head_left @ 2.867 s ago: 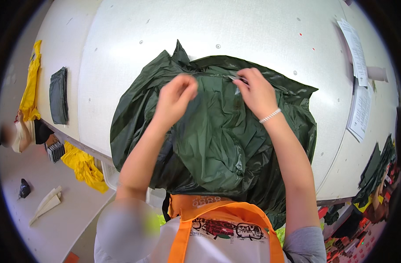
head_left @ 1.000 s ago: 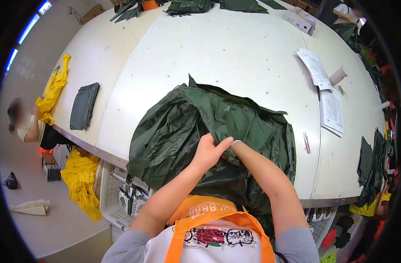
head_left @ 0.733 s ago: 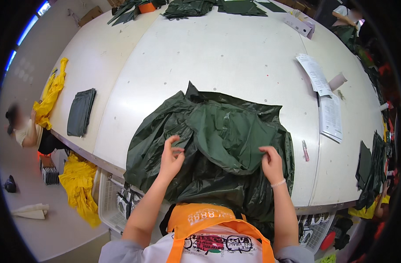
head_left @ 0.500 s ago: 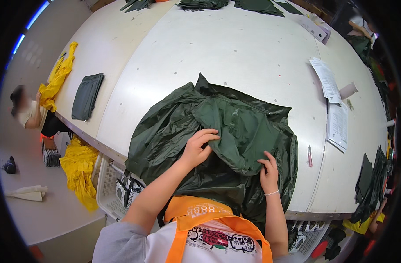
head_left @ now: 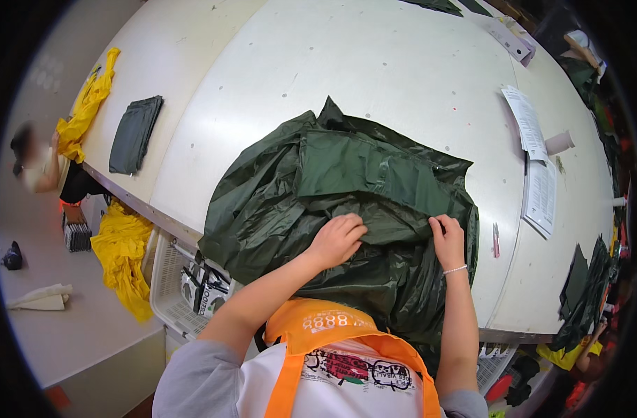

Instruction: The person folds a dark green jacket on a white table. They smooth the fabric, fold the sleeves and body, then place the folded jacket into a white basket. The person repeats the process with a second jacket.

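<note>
A dark green, shiny rain garment (head_left: 263, 209) lies bunched and creased on the table in front of me. Across its upper part a flat, matte green panel (head_left: 339, 164) shows, with a faint strip down its middle. My left hand (head_left: 339, 240) bends its fingers into the cloth just below this panel, near the middle. At the right end of the same fold, my right hand (head_left: 449, 240) pinches the fabric between thumb and fingers. The garment's lower part hangs toward my orange apron (head_left: 332, 322).
Small scissors (head_left: 496, 240) and printed sheets (head_left: 539, 195) lie to the right, beside a cardboard tube (head_left: 559, 143). A folded dark green stack (head_left: 136, 136) is on the left, near a person handling yellow cloth (head_left: 88, 111). A white basket (head_left: 172, 279) stands below the table edge.
The green panel, which sagged loosely toward me, now lies flatter and farther up the garment. Both hands have shifted slightly right; the left is lower and the right higher, now pinching.
</note>
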The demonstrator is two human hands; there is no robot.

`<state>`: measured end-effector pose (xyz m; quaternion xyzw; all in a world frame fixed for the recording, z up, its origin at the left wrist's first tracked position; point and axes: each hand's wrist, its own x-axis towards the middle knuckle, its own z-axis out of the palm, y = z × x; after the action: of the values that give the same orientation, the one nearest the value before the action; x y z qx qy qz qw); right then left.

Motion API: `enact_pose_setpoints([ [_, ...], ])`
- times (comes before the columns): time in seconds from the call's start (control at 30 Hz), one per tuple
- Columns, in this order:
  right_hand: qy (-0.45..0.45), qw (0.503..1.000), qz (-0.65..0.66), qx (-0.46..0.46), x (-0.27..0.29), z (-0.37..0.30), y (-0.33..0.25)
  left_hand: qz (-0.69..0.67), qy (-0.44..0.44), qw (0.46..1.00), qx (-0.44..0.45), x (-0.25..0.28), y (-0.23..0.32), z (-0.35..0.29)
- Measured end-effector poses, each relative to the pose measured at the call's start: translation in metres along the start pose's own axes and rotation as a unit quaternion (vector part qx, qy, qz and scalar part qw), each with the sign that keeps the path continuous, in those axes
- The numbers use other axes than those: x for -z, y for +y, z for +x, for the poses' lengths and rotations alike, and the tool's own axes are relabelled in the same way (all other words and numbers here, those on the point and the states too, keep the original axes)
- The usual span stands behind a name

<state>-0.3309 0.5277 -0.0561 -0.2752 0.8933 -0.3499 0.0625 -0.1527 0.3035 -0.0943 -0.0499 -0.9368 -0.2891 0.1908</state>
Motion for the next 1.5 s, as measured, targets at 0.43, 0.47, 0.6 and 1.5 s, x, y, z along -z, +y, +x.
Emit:
enact_pose_setpoints([
  [0.43,0.073,0.986,0.070,-0.129,-0.006,0.044,0.019,-0.023,0.068,0.972,-0.225,0.014,0.024,0.023],
  [0.47,0.082,0.982,0.080,-0.153,-0.006,0.047,0.017,-0.036,0.056,0.971,-0.229,0.013,0.029,0.027],
  [0.6,0.096,0.980,0.095,-0.145,-0.015,0.058,0.030,0.019,0.048,0.997,-0.052,-0.004,0.002,0.056],
  [1.5,0.101,0.967,0.149,-0.179,-0.032,0.063,0.035,0.153,-0.067,0.978,0.128,-0.079,-0.052,0.094],
])
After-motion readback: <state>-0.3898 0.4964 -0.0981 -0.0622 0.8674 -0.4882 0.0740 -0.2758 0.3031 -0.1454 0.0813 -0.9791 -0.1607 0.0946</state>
